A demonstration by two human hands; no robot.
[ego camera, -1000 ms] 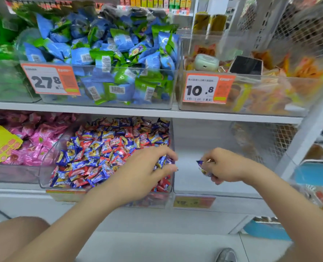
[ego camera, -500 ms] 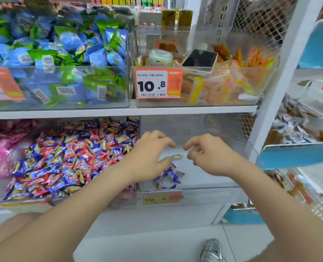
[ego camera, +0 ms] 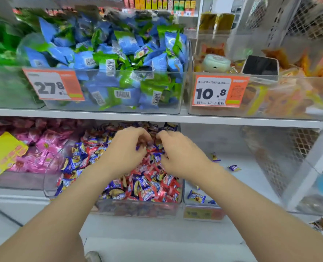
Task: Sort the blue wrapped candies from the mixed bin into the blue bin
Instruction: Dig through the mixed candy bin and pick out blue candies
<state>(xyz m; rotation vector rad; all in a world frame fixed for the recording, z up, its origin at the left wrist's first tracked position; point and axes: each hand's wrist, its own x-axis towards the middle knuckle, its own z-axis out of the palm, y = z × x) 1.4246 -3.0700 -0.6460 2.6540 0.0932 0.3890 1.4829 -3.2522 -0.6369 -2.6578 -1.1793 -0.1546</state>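
The mixed bin [ego camera: 138,209] is a clear tub on the lower shelf, heaped with red and blue wrapped candies [ego camera: 147,188]. Both my hands are inside it, close together over the back of the heap. My left hand [ego camera: 124,150] has curled fingers, and a blue wrapper [ego camera: 138,147] shows pinched at its fingertips. My right hand [ego camera: 177,152] curls its fingers and thumb round candies on the pile; their colour is mostly hidden. The clear bin to the right [ego camera: 204,212] holds a few loose blue candies [ego camera: 196,196].
A bin of pink candies [ego camera: 34,157] with a yellow tag sits left of the mixed bin. The upper shelf edge [ego camera: 157,117] runs just above my hands, carrying bins of blue-green packets [ego camera: 109,76] and orange snacks [ego camera: 289,95]. A wire mesh panel [ego camera: 281,157] stands at the right.
Both hands have moved left, from over the right bin back into the mixed bin. The view has swung left, and blue candies now lie in the right bin.
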